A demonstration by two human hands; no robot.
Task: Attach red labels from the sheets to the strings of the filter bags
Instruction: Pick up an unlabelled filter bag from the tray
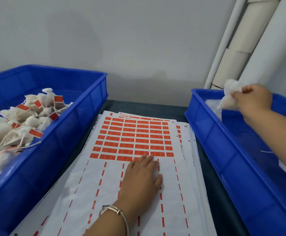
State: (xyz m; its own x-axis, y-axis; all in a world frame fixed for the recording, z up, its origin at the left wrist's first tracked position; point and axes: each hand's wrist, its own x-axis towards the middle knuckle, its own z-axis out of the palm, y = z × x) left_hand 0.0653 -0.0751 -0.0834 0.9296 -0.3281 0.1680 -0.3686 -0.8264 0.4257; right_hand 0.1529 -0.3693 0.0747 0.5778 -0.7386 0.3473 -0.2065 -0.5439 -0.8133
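- The top label sheet [132, 137], at the desk's centre, is pressed flat by the left hand [141, 176], fingers straight.
- A white filter bag [230, 92] is gripped by the right hand [252, 99] over the blue bin [224, 142] at 2 o'clock.

A stack of label sheets [139, 143] lies at the centre, between 2 bins. The left bin [81, 116] holds a heap of labelled filter bags [20, 123]. The right bin [215, 133] holds what may be further bags at its far end. The left hand [142, 178] rests flat on the top sheet, before the remaining labels. The right hand [254, 97] holds 1 filter bag [230, 92] above the right bin's far end. Rolls [237, 48] lean against the wall behind the right bin.
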